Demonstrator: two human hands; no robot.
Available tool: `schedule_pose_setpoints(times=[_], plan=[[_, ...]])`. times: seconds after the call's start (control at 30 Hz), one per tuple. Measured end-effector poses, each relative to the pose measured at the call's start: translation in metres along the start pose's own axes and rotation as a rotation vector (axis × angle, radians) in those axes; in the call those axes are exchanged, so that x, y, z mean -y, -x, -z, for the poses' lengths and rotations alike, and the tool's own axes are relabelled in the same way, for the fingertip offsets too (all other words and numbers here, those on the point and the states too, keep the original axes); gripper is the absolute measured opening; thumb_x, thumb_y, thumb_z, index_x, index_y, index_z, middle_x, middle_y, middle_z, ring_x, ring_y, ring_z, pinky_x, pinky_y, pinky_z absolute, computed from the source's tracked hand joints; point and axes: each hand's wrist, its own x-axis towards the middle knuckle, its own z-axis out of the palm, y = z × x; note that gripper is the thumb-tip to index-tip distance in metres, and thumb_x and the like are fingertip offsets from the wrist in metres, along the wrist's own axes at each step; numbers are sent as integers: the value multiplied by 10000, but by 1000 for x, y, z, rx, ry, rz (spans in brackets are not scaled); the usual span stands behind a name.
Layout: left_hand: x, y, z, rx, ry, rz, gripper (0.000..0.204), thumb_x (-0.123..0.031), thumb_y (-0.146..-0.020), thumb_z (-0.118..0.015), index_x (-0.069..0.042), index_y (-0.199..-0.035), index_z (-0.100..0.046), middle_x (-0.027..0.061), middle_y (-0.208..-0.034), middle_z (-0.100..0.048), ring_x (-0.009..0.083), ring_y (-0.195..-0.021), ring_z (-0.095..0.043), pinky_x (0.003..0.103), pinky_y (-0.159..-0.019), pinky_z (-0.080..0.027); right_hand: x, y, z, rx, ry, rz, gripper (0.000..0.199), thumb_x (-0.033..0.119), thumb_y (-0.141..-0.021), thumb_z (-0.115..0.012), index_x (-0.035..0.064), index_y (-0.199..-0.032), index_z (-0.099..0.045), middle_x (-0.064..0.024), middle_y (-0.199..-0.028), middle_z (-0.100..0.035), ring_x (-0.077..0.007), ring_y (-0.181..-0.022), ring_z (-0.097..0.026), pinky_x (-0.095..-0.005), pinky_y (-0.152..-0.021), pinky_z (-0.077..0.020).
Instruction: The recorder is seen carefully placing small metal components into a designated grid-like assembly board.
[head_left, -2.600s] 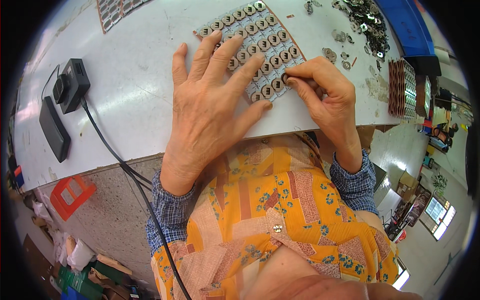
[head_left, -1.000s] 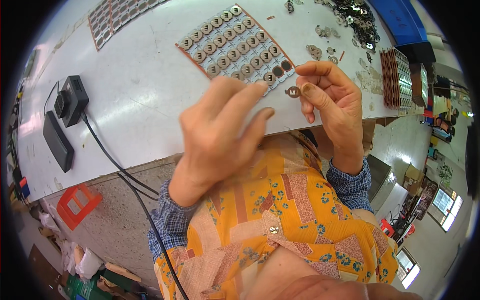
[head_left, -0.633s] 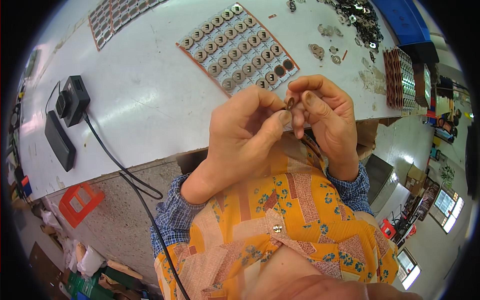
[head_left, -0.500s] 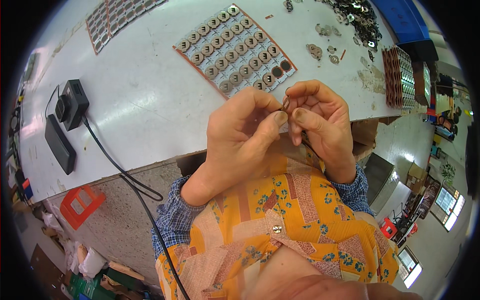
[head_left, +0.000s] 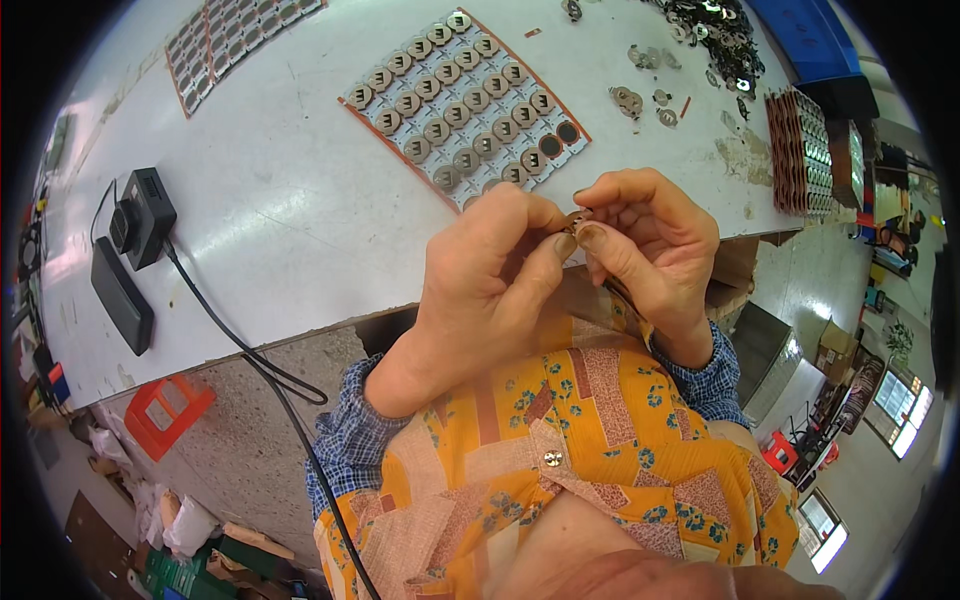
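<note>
Between both hands, just off the table's front edge, is a small thin metal part (head_left: 573, 222), mostly covered by the fingertips. My left hand (head_left: 492, 265) pinches it between thumb and forefinger. From the other side my right hand (head_left: 650, 245) pinches it too, with thumb and fingertips closed. Just beyond them lies a panel of round metal pieces (head_left: 470, 98) in rows, edged in reddish brown. Most of its places carry silvery discs with a dark mark. Two dark round spots (head_left: 558, 140) show at its near right corner.
Loose metal pieces (head_left: 715, 40) pile up at the far right, beside a blue bin (head_left: 805, 45). Stacked panels (head_left: 798, 150) stand on the right edge. Another panel (head_left: 235, 45) lies far left. A black device (head_left: 148, 215) with a cable (head_left: 215, 315) sits at left.
My hands have shifted slightly to the right and tilted the metal part between the fingertips. The right fingers have curled a little. The view has shifted slightly.
</note>
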Motion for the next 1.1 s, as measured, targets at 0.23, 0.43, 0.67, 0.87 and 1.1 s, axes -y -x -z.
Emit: schedule_pose_setpoints(times=[0.23,0.43,0.67,0.87,1.1], plan=[[-7,1,3,-41,12,3,125,83,-1012,-714,21,-1120,-723,22,-968,-692,28,-707,-627,203,-551,-458,-8,-17,19,54,-885,-471,173,58,-1097,-642,-30,-1233,-704,-118,-994,-728,-91,-683,-643,-244,-484,-550],[-4,-18,22,-218,-525,-435,273,64,-826,-797,-25,-1079,-748,98,-954,-699,235,-755,-692,344,-635,-537,-9,-18,20,34,-924,-463,185,81,-1136,-578,-36,-1266,-638,-139,-1065,-662,-56,-670,-581,-200,-437,-543],[3,-34,33,-161,-1071,-446,371,-152,-906,-832,-128,-1275,-798,96,-1433,-727,379,-1414,-607,568,-1225,-414,-14,-36,14,-186,-16,-3,197,-37,-1038,-734,-46,-1234,-741,-59,-979,-764,-54,-708,-641,-211,-558,-517],[5,-32,36,-133,-1035,-408,414,-194,-892,-856,-146,-1300,-798,94,-1482,-713,379,-1464,-582,585,-1270,-364,-16,-48,17,-73,388,177,225,-68,-1019,-758,-32,-1241,-751,-26,-1016,-774,-34,-828,-685,-180,-716,-544],[4,-32,35,-128,-1009,-393,439,-216,-876,-873,-152,-1304,-800,92,-1487,-711,373,-1470,-578,582,-1279,-352,-14,-51,18,32,590,176,220,-86,-994,-770,4,-1195,-783,-2,-1015,-763,-33,-833,-681,-186,-721,-541]])
